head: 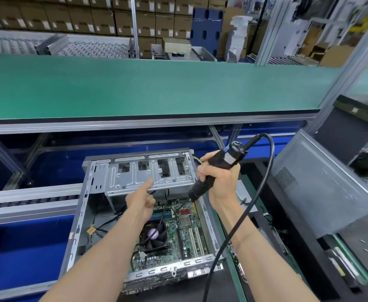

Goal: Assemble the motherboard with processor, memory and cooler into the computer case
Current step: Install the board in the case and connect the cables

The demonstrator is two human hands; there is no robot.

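Nearest the camera, the rear edge of the open computer case (78, 216) showed its slotted metal panel, and the case lay on its side on the workbench. Inside it sat the motherboard (179, 233), green, with white expansion slots on its right part. The cooler (153, 235), a black fan with a purple hub sticker whose print was too small to read, stood on the board's left part. Just beyond it lay the memory (162, 214) sticks, side by side in blue and green slots.

Above the board, the left hand (142, 202) had its forefinger stretched out to the edge of the drive cage (150, 174), the other fingers curled and holding nothing. The right hand (217, 182) gripped a black electric screwdriver (213, 171), fingers wrapped round its barrel, tip tilted down toward the board's far right corner. A blue and white label near the tool's top was unreadable. Its black cord (255, 197) looped up and ran down past the right forearm.

To the right leaned a grey case panel (318, 192) with a vent grille. Beyond the case stretched a green conveyor belt (148, 86). Farthest off stood stacked brown cartons (87, 16) with white labels, illegible.
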